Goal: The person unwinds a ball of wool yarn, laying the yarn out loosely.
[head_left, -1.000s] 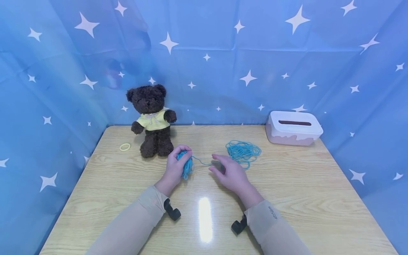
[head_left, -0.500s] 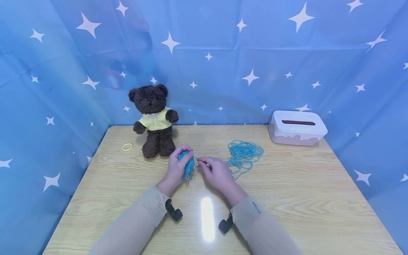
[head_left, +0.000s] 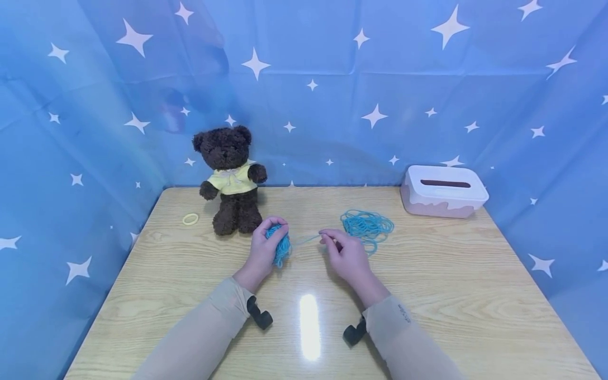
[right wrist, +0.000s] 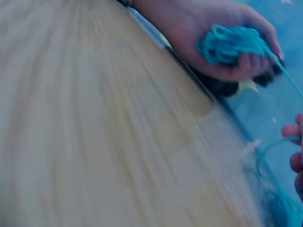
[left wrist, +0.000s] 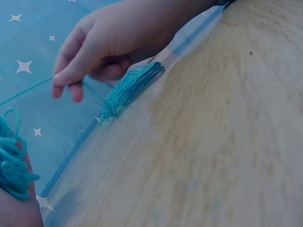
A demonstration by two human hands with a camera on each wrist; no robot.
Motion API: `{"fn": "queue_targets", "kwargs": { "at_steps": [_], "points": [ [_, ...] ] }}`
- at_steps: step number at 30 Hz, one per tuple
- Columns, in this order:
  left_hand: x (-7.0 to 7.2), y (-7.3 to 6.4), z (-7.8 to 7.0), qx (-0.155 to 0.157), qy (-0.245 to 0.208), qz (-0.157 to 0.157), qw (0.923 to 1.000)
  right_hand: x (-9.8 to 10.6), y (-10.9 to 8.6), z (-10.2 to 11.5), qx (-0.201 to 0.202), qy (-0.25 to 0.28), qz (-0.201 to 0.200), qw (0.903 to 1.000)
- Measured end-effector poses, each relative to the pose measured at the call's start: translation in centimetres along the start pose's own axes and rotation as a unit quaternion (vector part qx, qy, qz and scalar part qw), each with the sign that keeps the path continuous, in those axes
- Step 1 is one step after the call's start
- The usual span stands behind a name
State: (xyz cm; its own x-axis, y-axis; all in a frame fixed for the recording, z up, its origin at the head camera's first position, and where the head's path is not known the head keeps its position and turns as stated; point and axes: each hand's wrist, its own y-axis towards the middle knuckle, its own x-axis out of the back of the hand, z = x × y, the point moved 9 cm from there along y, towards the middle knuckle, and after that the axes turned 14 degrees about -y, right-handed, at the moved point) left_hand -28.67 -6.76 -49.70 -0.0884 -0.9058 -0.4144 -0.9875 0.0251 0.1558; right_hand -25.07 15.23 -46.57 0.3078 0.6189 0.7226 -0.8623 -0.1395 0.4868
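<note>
My left hand [head_left: 260, 250] grips a bundle of turquoise yarn [head_left: 282, 248], its fingers and thumb curled round the coils. From that bundle a single strand [head_left: 306, 240] runs across to my right hand [head_left: 350, 257], which pinches it between thumb and fingertips. In the left wrist view the strand [left wrist: 28, 91] looks taut where it meets the pinching fingers. The right wrist view shows the wound bundle [right wrist: 232, 45] lying in the left palm. Behind the right hand a loose pile of the same yarn [head_left: 367, 225] lies in tangled loops on the table.
A dark brown teddy bear [head_left: 228, 182] in a yellow shirt stands at the back left of the wooden table [head_left: 451, 279]. Beside it lies a pale yellow ring [head_left: 190, 219]. A white and pink tissue box [head_left: 444, 192] stands at the back right, before a starry blue curtain [head_left: 328, 105].
My right hand came in close to the left hand with the yarn, then drew back to the right, pulling the strand out straight. The left hand kept its grip on the bundle and stayed put.
</note>
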Motion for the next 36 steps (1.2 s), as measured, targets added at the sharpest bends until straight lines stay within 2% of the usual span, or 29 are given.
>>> {"fn": "queue_targets", "kwargs": {
  "at_steps": [7, 12, 17, 21, 26, 29, 36],
  "points": [
    [0.0, 0.1, 0.0, -0.007, 0.003, 0.007, 1.0000, 2.1, -0.8, -4.6, -0.069, -0.002, 0.019, 0.9974],
    [0.0, 0.1, 0.0, -0.009, -0.003, 0.010, 0.9999, 3.3, -1.2, -7.3, -0.088, -0.002, 0.030, 0.9956],
    [-0.2, 0.0, -0.2, -0.010, -0.014, 0.015, 0.9997, 5.1, -1.6, -10.1, -0.119, -0.022, 0.018, 0.9925],
    [-0.1, 0.1, -0.1, -0.010, -0.020, 0.014, 0.9997, 6.9, -2.1, -11.9, -0.145, -0.051, -0.001, 0.9880],
    [-0.1, 0.1, -0.3, -0.011, -0.028, 0.008, 0.9995, 9.0, -3.0, -13.5, -0.180, -0.121, -0.015, 0.9761],
    [-0.1, 0.0, -0.4, -0.010, -0.032, 0.007, 0.9994, 9.4, -3.2, -13.7, -0.177, -0.147, -0.004, 0.9731],
    [0.2, 0.1, -0.2, -0.008, -0.028, 0.003, 0.9996, 8.4, -2.9, -13.2, -0.137, -0.171, 0.060, 0.9739]
  ]
}}
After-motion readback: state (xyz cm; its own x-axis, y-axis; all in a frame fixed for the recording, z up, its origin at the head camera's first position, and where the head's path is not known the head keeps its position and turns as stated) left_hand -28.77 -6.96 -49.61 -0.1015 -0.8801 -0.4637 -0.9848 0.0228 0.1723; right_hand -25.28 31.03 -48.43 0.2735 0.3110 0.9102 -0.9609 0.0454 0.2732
